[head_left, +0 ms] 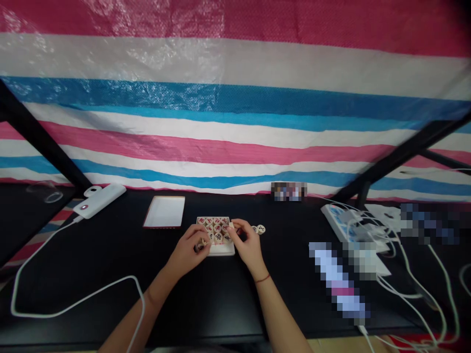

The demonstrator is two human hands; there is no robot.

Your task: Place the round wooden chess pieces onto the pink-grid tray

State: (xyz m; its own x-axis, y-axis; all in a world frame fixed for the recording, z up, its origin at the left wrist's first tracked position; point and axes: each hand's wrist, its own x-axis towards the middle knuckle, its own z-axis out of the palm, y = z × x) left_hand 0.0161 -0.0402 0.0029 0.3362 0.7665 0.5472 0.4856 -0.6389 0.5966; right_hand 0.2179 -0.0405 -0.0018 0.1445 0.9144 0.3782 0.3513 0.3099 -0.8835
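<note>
A small white box (221, 250) of round wooden chess pieces (215, 225) with red and black characters lies on the black table. My left hand (187, 252) rests at the box's left front corner, fingers curled on a piece (201, 243). My right hand (247, 242) is at the box's right side, fingers pinched on a piece (231, 225) over the box. Two loose pieces (258, 229) lie just right of the box.
The box's white lid (164, 212) lies to the left. A white device (98, 200) with a white cable (73, 304) sits at far left. A power strip (338, 218) and tangled white cables (412, 274) fill the right side. A striped tarp (235, 98) hangs behind.
</note>
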